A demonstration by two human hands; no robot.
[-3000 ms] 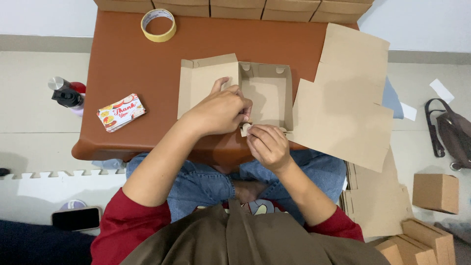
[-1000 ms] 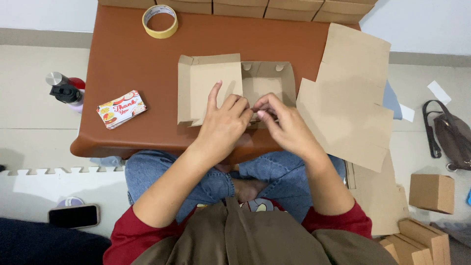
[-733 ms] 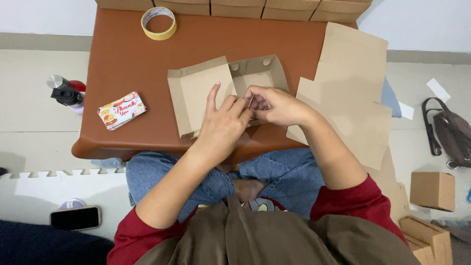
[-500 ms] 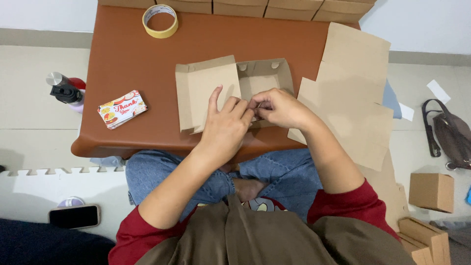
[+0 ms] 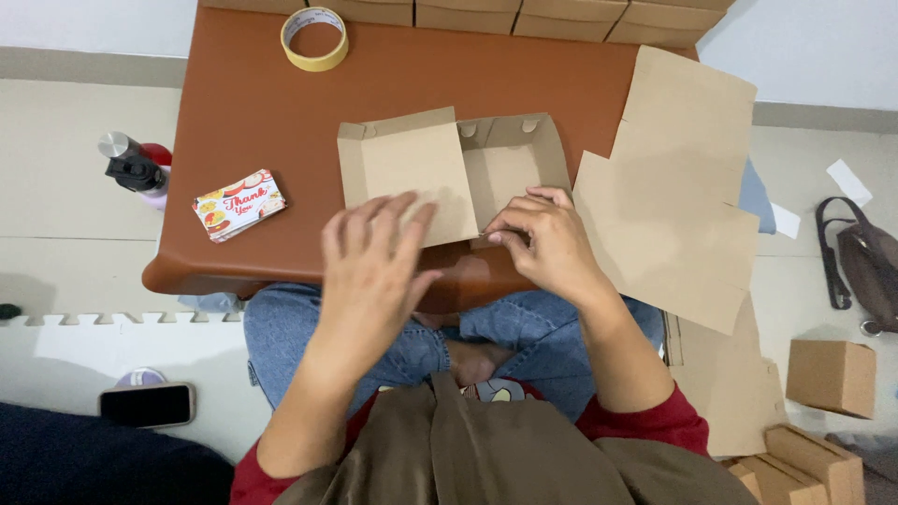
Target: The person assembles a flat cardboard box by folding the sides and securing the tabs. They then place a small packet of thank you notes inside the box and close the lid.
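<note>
- Half-folded brown cardboard box [image 5: 510, 168] near the middle of the brown table [image 5: 243, 122], toward its near edge, open side up, walls partly raised.
- Box's flat lid flap [image 5: 407, 173] spread out to the left of the box tray, lying on the table.
- Right hand [image 5: 547, 243] at the box's near edge, fingers [image 5: 510, 217] curled and pinched on the front wall of the box close to the flap's near corner.
- Left hand [image 5: 374, 266] blurred, fingers spread wide and open, hovering over the flap's near edge and the table's front rim; nothing gripped; contact with the flap impossible to tell.
- Flat cardboard sheets [image 5: 678, 187] stacked just right of the box, overhanging the table's right edge.
- Roll of yellow tape [image 5: 315, 37] well beyond the box, near the table's far left.
- Small bright printed card pack [image 5: 238, 204] left of the box, close to the table's left edge.
- Row of folded cardboard boxes [image 5: 468, 11] along the table's far edge.
- Bottle with dark cap [image 5: 136, 173] on the floor just left of the table.
- Phone [image 5: 148, 404] on the floor, well to the near left of the table.
- Small closed carton [image 5: 831, 376] on the floor to the right, well apart from the table; dark bag [image 5: 865, 271] beyond it.
- Crossed legs in blue jeans [image 5: 299, 337] tucked under the table's near edge.
</note>
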